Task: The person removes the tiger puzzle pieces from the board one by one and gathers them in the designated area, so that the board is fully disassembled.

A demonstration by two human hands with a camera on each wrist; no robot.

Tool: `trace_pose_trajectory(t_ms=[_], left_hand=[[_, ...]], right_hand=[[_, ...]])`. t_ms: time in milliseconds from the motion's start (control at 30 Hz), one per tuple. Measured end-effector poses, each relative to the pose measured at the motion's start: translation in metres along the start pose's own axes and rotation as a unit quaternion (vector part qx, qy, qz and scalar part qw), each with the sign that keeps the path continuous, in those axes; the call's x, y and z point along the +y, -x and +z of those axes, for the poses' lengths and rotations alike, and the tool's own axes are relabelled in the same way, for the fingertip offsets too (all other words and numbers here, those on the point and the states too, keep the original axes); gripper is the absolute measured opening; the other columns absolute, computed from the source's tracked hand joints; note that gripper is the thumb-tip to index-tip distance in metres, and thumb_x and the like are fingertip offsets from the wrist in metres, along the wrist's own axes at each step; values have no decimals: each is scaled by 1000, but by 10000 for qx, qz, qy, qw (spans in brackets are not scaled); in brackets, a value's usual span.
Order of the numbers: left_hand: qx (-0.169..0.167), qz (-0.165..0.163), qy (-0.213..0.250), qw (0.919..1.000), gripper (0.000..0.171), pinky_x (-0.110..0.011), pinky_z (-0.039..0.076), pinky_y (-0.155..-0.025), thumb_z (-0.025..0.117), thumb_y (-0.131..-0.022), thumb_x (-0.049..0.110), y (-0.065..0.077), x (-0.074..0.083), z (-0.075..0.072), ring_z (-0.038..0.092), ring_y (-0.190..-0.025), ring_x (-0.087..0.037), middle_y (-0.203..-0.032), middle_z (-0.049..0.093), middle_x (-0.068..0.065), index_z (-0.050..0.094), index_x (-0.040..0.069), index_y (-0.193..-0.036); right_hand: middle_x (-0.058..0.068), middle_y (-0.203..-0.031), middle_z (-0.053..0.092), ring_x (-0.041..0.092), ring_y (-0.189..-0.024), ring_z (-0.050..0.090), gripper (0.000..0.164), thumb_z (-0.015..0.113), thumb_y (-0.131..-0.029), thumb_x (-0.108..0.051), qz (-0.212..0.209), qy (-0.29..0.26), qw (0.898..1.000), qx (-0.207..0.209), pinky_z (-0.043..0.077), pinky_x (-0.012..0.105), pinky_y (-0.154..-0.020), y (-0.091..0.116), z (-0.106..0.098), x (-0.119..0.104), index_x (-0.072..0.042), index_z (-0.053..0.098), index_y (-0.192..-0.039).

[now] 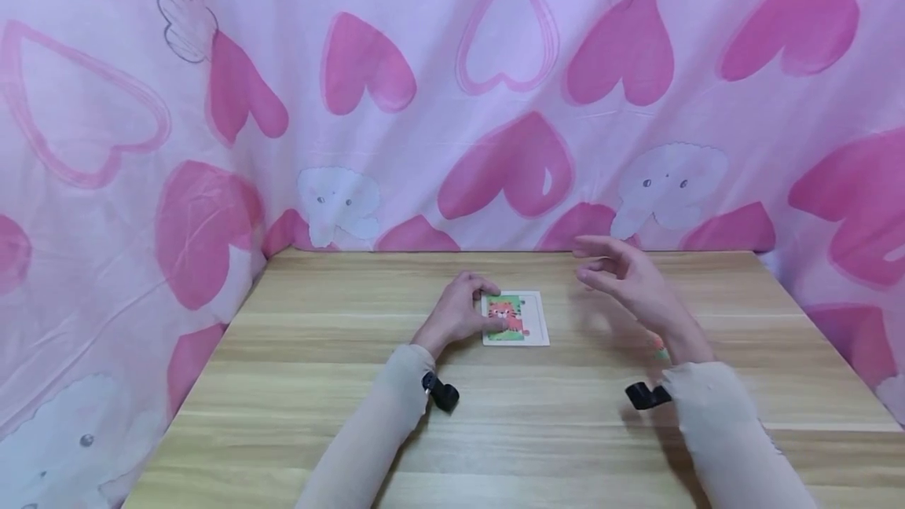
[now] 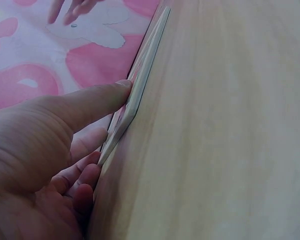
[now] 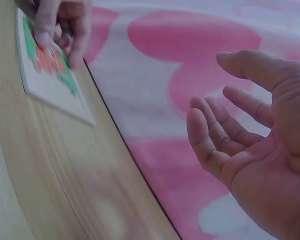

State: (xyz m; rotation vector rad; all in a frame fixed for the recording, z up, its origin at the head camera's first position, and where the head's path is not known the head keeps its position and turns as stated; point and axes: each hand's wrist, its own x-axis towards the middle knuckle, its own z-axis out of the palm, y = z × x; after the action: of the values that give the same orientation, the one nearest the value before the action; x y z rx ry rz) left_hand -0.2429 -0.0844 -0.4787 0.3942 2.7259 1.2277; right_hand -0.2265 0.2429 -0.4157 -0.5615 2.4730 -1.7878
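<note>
A small square jigsaw puzzle board (image 1: 537,322) with a pale frame lies flat on the table. Its left part shows an orange tiger on green; the right part is blank white. My left hand (image 1: 458,314) holds the board at its left side, the thumb on the picture and the fingers along the far left edge, as the left wrist view also shows from low down. Right of the board, my right hand (image 1: 639,285) hovers above the table, fingers loosely bent and holding nothing. An orange and green piece (image 1: 659,346) lies partly hidden beside the right wrist.
The wooden table (image 1: 339,415) reaches back to a pink curtain (image 1: 424,140) with hearts and white animal figures, which also hangs on both sides. Small black cameras (image 1: 440,393) are strapped at both wrists.
</note>
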Motion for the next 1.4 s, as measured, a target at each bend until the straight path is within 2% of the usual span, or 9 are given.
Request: trace_pose_trajectory(t_ms=[100,267,367,533,833,1033,1233,1400], left_hand=[[2,7,42,10000,58,-43,50,-115,103,-81,35,-1,1,-1,57,-124,-22,-137,61,2,79,21,-132],[7,5,-11,10000,57,-43,50,-113,102,-82,37,-1,1,-1,57,-123,-21,-137,60,2,79,22,-132],[-10,-3,-49,10000,57,-43,50,-113,102,-82,37,-1,1,-1,56,-122,-21,-137,60,1,79,22,-132],[-30,10,-60,10000,56,-42,50,-113,102,-83,37,0,0,0,57,-121,-21,-135,61,1,79,21,-131],[10,91,-14,10000,58,-43,52,-110,103,-81,37,0,0,-1,58,-119,-22,-136,62,-1,79,20,-130],[-30,82,-18,10000,58,-42,52,-109,102,-82,38,0,0,-1,58,-118,-20,-133,61,1,79,20,-132],[-32,43,82,10000,56,-40,51,-107,102,-82,37,1,0,-1,57,-115,-19,-129,60,2,79,20,-130],[-17,58,85,9999,54,-42,52,-107,103,-81,37,1,0,-2,57,-115,-20,-128,60,2,80,21,-127]], right_hand=[[12,-149,64,28,-126,68,60,81,-105,-25,203,16,9998,-22,61,27,-99,-10,17,0,-14,58,-159],[18,-148,65,31,-128,65,63,83,-103,-31,604,254,9978,-43,59,31,-99,-19,47,6,-14,58,-159],[19,-145,66,32,-124,67,63,82,-104,-27,845,157,9962,-101,62,34,-97,-21,63,13,-12,57,-159],[23,-138,68,32,-113,72,60,80,-104,-12,817,-97,9965,-175,66,35,-89,-22,80,28,-1,56,-157],[21,-127,73,29,-109,72,53,83,-101,-13,710,171,9973,-56,59,23,-90,-23,91,41,1,64,-148],[17,-119,73,24,-102,70,48,85,-99,-13,677,437,9967,121,59,22,-86,-24,94,48,1,68,-142],[13,-111,73,21,-96,67,42,87,-98,-14,632,975,9931,168,58,23,-82,-23,97,49,-1,73,-135],[13,-110,65,21,-90,65,34,91,-95,-20,673,1340,9885,207,57,25,-78,-21,98,50,-5,77,-122]])
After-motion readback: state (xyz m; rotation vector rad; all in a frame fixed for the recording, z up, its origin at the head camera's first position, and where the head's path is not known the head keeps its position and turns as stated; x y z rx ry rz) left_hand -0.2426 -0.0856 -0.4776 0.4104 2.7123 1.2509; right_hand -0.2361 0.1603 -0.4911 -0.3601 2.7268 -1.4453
